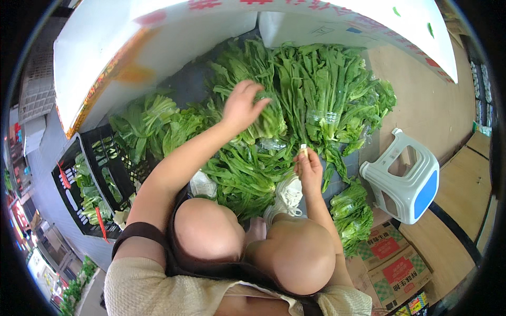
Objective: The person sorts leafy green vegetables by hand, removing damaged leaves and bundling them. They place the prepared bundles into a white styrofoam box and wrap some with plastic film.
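Observation:
My left hand is over a bunch of long-leaf lettuce, its fingers apart and slightly blurred. Whether its fingertips touch the leaves cannot be told. Near my right knee, my right hand grips a small pale stick-like object with a white end; its exact kind is unclear. Beyond that hand lies a large lettuce bunch with clear plastic wrap around its base. Loose leafy greens cover the floor between my white shoes.
White foam boxes wall off the far side. At left stands a black plastic crate of greens. A white plastic stool is at right, with wrapped lettuce nearer me. Flattened cardboard lies lower right.

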### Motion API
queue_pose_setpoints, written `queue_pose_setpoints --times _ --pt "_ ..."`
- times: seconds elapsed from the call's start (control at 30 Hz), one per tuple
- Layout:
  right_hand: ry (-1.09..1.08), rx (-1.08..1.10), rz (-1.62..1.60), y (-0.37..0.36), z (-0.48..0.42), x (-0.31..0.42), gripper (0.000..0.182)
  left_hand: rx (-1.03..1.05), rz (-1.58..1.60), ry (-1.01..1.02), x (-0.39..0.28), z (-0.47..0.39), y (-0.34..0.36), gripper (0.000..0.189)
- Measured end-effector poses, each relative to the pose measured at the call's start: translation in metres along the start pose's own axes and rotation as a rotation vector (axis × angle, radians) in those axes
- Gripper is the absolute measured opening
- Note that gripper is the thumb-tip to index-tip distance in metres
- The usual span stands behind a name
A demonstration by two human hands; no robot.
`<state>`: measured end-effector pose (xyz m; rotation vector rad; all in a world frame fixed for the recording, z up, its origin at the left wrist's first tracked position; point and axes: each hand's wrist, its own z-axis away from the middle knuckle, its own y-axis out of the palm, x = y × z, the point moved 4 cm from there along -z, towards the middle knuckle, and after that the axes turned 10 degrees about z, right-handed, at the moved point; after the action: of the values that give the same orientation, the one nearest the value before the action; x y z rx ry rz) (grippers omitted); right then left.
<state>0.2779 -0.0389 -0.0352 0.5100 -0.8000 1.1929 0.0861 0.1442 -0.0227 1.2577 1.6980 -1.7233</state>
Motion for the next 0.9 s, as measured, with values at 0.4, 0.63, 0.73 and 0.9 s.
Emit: queue_pose_setpoints --times 0.4,0.63,0.73,0.9 --pt "-0.117 -0.007 0.698 -0.004 -0.007 0.010 0.038 0.231 0.071 -0.336 0.039 0.010 0.021 0.063" --pt "-0.088 -0.020 0.760 0.017 -0.025 0.015 0.030 0.185 -0.012 -0.284 0.036 0.009 0.021 0.055" --pt "0.082 0.091 0.434 0.040 -0.038 0.017 0.026 0.235 -0.033 -0.321 0.033 0.011 0.025 0.057" --pt "-0.092 0.091 0.756 0.045 -0.054 0.033 0.031 0.206 0.004 -0.384 0.037 0.010 0.027 0.054"
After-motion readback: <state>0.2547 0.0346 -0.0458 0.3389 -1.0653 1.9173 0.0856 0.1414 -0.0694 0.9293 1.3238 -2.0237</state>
